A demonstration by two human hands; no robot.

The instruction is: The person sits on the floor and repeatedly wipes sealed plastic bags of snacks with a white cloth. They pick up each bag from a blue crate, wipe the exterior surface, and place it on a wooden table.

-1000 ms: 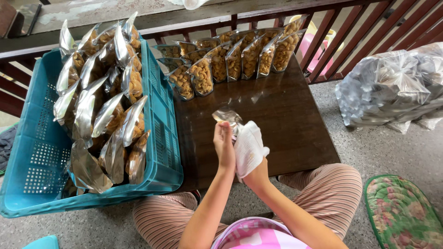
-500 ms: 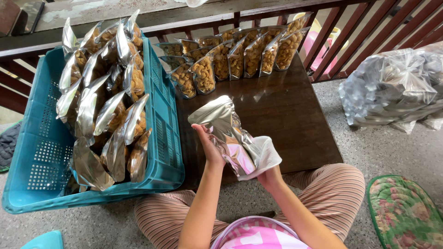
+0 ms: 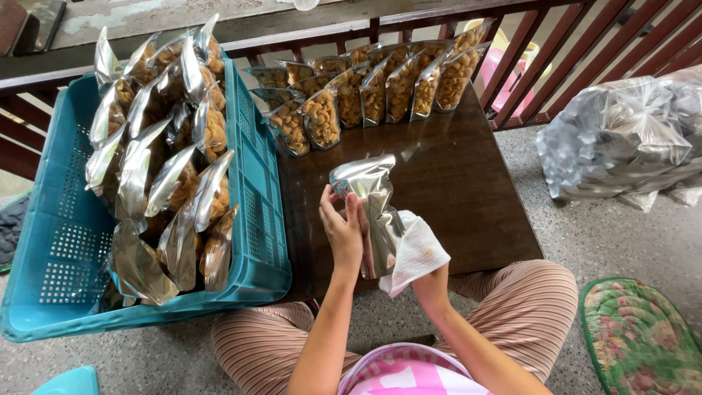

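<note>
I hold a silver foil pouch [image 3: 373,201] upright over the front edge of a dark wooden table [image 3: 468,183]. My left hand [image 3: 344,230] grips the pouch's left side, fingers wrapped onto its face. My right hand [image 3: 431,281] sits lower on the right, mostly covered by a white cloth [image 3: 417,252] that it presses against the pouch's lower part.
A teal plastic crate [image 3: 256,219] at the left holds several filled pouches standing on end. More snack-filled pouches [image 3: 365,91] line the table's far edge against a wooden railing [image 3: 570,51]. A big clear bag of empty pouches [image 3: 629,139] and a floral cushion [image 3: 643,336] lie at the right.
The pouch went from end-on in front of me to tilted flat, and now stands more upright. My left hand has shifted onto its side and the cloth has slid lower.
</note>
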